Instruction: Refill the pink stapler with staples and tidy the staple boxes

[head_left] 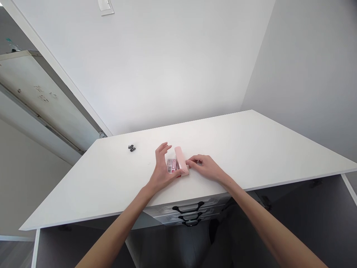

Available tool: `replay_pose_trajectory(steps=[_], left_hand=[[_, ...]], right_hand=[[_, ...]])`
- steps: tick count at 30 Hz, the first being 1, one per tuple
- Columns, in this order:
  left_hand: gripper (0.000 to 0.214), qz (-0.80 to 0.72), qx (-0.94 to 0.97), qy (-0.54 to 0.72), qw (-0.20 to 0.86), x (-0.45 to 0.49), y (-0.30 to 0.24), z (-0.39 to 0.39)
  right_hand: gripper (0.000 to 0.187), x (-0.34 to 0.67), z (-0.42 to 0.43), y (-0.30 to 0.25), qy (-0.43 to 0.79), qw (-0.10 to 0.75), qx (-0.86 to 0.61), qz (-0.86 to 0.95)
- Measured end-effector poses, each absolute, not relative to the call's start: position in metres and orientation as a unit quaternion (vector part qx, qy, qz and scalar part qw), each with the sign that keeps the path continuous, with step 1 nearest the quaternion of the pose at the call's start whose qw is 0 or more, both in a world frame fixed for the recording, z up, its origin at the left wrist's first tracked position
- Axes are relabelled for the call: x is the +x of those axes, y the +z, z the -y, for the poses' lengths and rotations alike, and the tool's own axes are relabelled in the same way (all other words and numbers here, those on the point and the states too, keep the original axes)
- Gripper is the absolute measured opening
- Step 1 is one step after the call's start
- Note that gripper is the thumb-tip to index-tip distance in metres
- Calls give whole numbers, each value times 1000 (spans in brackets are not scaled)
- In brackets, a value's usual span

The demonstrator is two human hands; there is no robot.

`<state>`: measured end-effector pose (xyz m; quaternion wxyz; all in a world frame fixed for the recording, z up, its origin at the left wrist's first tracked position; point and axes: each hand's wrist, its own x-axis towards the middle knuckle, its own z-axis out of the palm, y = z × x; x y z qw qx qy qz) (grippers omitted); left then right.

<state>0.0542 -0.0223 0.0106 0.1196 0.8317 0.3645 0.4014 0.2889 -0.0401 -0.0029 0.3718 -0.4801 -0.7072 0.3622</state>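
A pink, long, round-ended object that looks like a stapler (181, 159) lies on the white cabinet top. Against its left side is a small box (171, 166) with a white and red printed label and a barcode. My left hand (162, 169) is open around the box, its thumb resting on the stapler's near end and its other fingers raised and apart. From the right, my right hand (205, 166) is closed, thumb and forefinger pinched together at the stapler's right edge. What lies between those fingertips is too small to make out.
A small black object (131, 148) sits at the back left of the cabinet top (245, 149). Drawers with black handles (189, 207) are below the front edge, between open dark compartments. A wall (173, 67) rises behind, with a white switch plate (105, 6).
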Motion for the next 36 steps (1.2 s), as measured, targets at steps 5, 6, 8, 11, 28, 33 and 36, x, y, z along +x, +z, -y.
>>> replay_pose_trajectory(steps=[5, 6, 8, 11, 28, 33, 36], left_hand=[[38, -505, 741, 396, 197, 30, 12, 27], [37, -521, 725, 382, 239, 27, 13, 27], [38, -528, 703, 359, 312, 24, 14, 29], [45, -521, 694, 350, 354, 27, 14, 30], [49, -529, 714, 308, 340, 41, 14, 33], [48, -522, 714, 312, 348, 41, 13, 33], [46, -520, 713, 317, 347, 41, 13, 33]], right_hand=[[34, 290, 38, -7, 363, 370, -480, 708], [33, 290, 38, -8, 363, 371, -481, 707], [32, 290, 37, -10, 363, 372, -481, 706], [32, 290, 37, -9, 364, 373, -476, 708], [31, 289, 40, -5, 361, 359, -481, 714], [31, 289, 41, -6, 364, 352, -482, 715], [33, 289, 41, -5, 363, 346, -488, 715]])
